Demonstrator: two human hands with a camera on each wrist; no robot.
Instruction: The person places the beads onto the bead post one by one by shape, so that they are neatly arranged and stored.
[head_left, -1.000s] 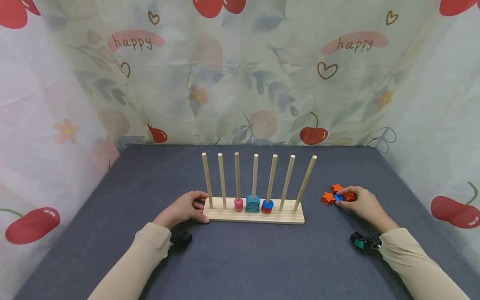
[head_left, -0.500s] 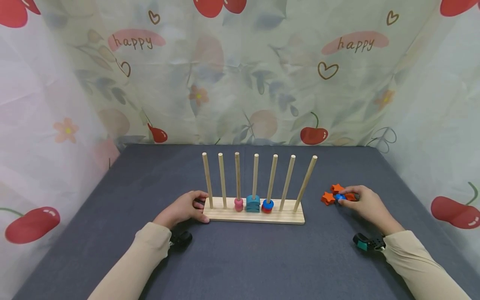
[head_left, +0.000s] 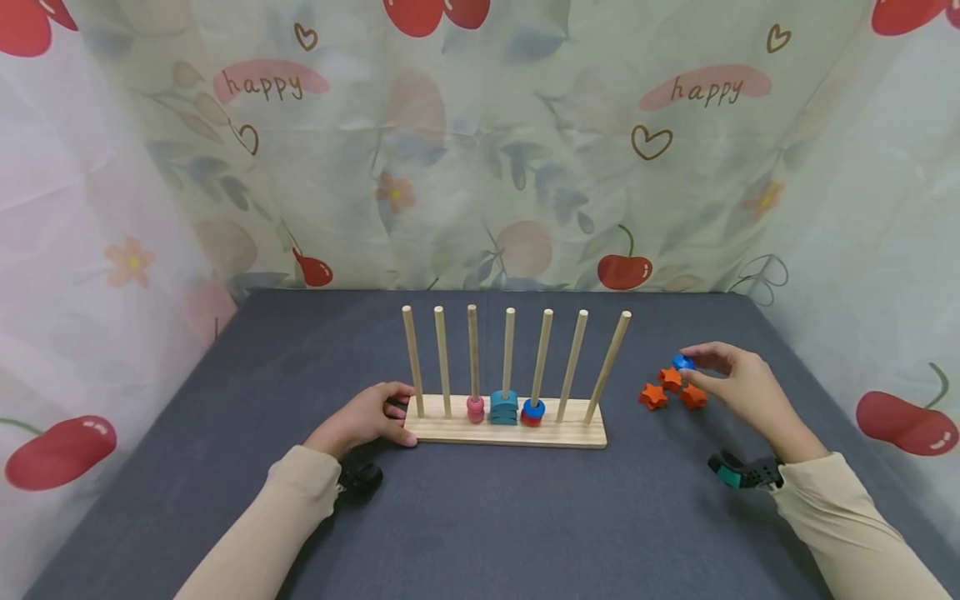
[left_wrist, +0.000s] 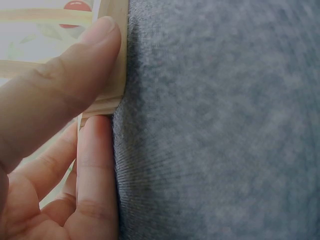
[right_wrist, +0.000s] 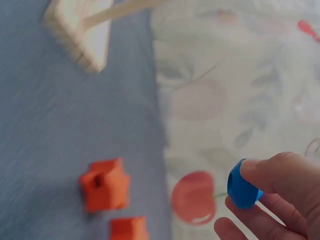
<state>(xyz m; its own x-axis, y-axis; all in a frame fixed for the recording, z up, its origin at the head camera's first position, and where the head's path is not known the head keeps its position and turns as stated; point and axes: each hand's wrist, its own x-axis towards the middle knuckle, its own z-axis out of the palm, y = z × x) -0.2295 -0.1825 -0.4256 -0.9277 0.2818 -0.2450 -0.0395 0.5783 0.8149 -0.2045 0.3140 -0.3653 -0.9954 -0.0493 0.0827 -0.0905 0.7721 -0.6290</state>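
Observation:
My right hand [head_left: 738,385] pinches a blue bead [right_wrist: 243,184] between thumb and fingers, holding it above the orange star beads [head_left: 653,397]. A hole shows in the blue bead's side in the right wrist view. My left hand [head_left: 367,415] grips the left end of a wooden peg board [head_left: 450,431], thumb on the front edge and a finger against its end in the left wrist view. Upright pegs stand in a row on the board. Pink beads [head_left: 476,410], teal pieces [head_left: 504,408] and a blue bead over a red one [head_left: 532,412] sit low on three middle pegs.
A dark grey cloth [head_left: 495,517] covers the table. Behind it and at both sides hangs a patterned curtain [head_left: 465,167]. The orange stars lie close together, to the right of the peg board.
My right hand has lifted the blue bead from among the orange stars, up and slightly toward the back. The left hand stays on the board.

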